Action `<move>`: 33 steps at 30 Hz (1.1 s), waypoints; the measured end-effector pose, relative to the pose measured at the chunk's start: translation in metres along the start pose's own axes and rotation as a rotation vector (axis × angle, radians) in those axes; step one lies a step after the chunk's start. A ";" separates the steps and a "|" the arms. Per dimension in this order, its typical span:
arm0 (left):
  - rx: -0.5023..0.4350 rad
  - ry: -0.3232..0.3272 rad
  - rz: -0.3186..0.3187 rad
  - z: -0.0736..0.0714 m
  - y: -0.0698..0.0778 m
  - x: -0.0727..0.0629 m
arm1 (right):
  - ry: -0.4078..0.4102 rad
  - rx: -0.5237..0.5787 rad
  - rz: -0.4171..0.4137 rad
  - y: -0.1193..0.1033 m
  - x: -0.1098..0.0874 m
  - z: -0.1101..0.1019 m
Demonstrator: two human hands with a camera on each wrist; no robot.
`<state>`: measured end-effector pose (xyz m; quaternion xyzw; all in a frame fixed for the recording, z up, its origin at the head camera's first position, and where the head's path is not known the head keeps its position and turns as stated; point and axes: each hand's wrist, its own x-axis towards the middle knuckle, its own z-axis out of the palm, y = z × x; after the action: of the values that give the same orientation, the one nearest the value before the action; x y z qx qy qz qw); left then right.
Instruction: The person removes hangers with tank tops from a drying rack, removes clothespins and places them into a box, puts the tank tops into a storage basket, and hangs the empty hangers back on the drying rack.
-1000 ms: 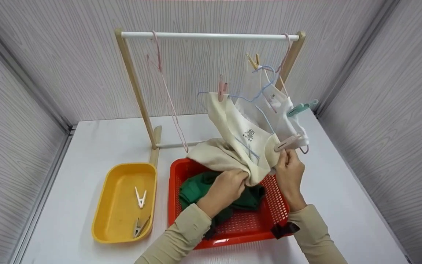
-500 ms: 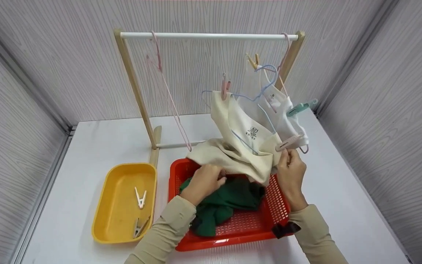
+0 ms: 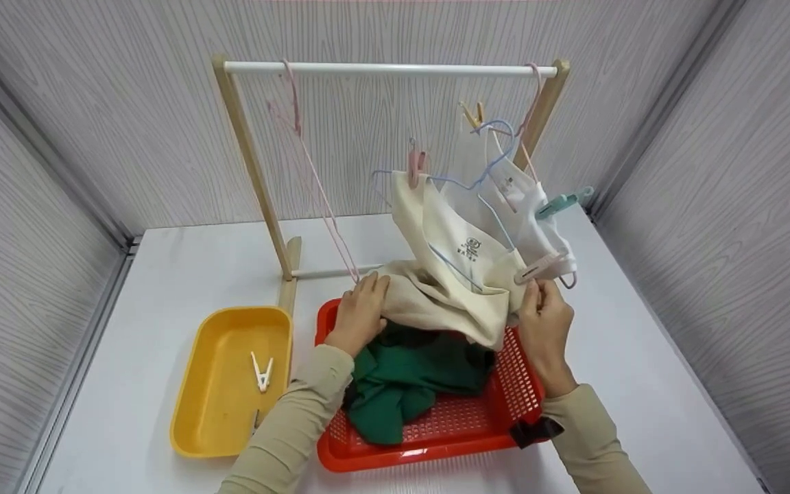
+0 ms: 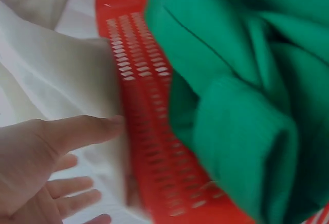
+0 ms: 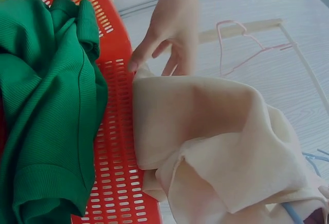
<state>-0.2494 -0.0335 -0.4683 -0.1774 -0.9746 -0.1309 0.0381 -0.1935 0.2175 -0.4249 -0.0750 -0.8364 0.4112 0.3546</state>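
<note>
A cream shirt (image 3: 463, 233) with a small dark print inside its neck is on a blue hanger (image 3: 498, 161). A pink clothespin (image 3: 415, 168) grips one shoulder, a pale pink clothespin (image 3: 537, 269) the other. My right hand (image 3: 546, 329) pinches the cloth just below the pale pink clothespin. At the shirt's left side, my left hand (image 3: 361, 312) has its fingers spread at the bunched fabric, thumb apart from them in the left wrist view. Beneath lies a green ribbed garment (image 3: 422, 370) in a red basket (image 3: 436, 449).
A wooden rack with a white rod (image 3: 395, 68) stands behind. An empty pink hanger (image 3: 313, 165) hangs at its left. At its right hangs a white garment (image 3: 539, 226) with yellow and green clothespins. A yellow tray (image 3: 213, 398) on the left holds a white clothespin (image 3: 262, 372).
My left hand let go of the shirt's lower neckline and moved left and up to the fabric's left end. The front cloth dropped slightly. My right hand stayed in place.
</note>
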 end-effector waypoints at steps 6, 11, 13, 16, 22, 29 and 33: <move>0.016 0.116 0.010 0.012 -0.003 0.006 | -0.018 0.015 0.002 -0.001 0.000 -0.001; 0.025 0.202 -0.011 0.019 -0.001 0.010 | -0.026 0.014 0.005 0.000 0.000 -0.001; 0.020 0.233 -0.025 0.021 0.000 0.011 | -0.031 0.019 0.006 0.000 -0.001 0.000; 0.015 0.321 -0.025 0.023 0.000 0.011 | -0.040 0.027 0.004 0.001 -0.001 0.000; -0.120 0.485 -0.002 0.018 0.002 0.010 | -0.032 0.024 0.008 0.002 -0.001 -0.001; -0.334 0.498 -0.039 0.003 0.015 0.008 | -0.033 0.025 0.026 0.000 -0.001 -0.001; -0.443 0.516 -0.060 -0.002 0.023 0.006 | -0.028 0.025 0.025 -0.001 -0.001 -0.002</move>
<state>-0.2470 -0.0108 -0.4601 -0.1138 -0.8855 -0.3813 0.2399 -0.1913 0.2185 -0.4238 -0.0754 -0.8351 0.4268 0.3388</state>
